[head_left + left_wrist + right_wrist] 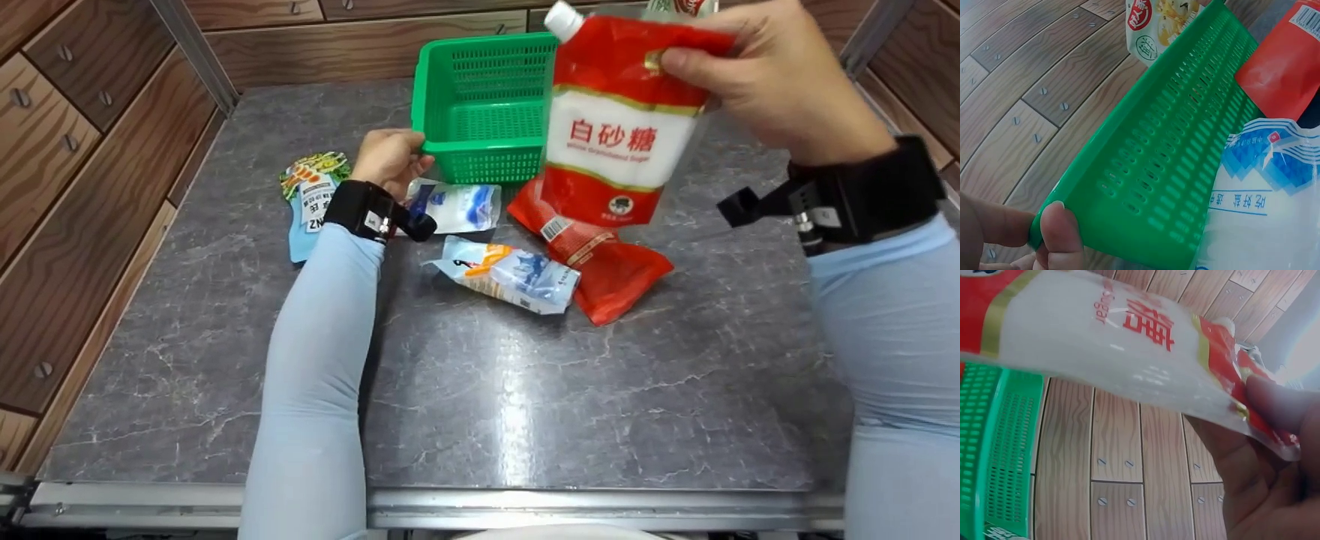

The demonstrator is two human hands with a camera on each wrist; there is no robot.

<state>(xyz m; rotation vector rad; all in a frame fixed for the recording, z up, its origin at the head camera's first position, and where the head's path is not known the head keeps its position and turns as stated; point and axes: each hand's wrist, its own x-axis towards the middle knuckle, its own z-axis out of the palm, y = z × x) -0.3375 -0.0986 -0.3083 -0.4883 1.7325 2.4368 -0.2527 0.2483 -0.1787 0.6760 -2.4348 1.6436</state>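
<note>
In the head view my right hand (787,79) holds up a red and white bag of white granulated sugar (611,139) by its upper corner, thumb on the front. The bag has a white spout cap and hangs beside the green basket (480,145), hiding its right part. The right wrist view has the sugar bag (1089,337) stretching away from the gripping fingers. My left hand (386,161) pinches the basket's near left corner at the rim, thumb outside in the left wrist view. A white and blue salt bag (461,208) lies right below the basket.
A red bag (619,274) and a light blue and white bag (517,276) lie touching on the grey table (450,420). Left of them is a blue pouch with a green top (307,202). Another pouch (1159,28) stands behind the basket. Wood-patterned walls (360,56) surround the table.
</note>
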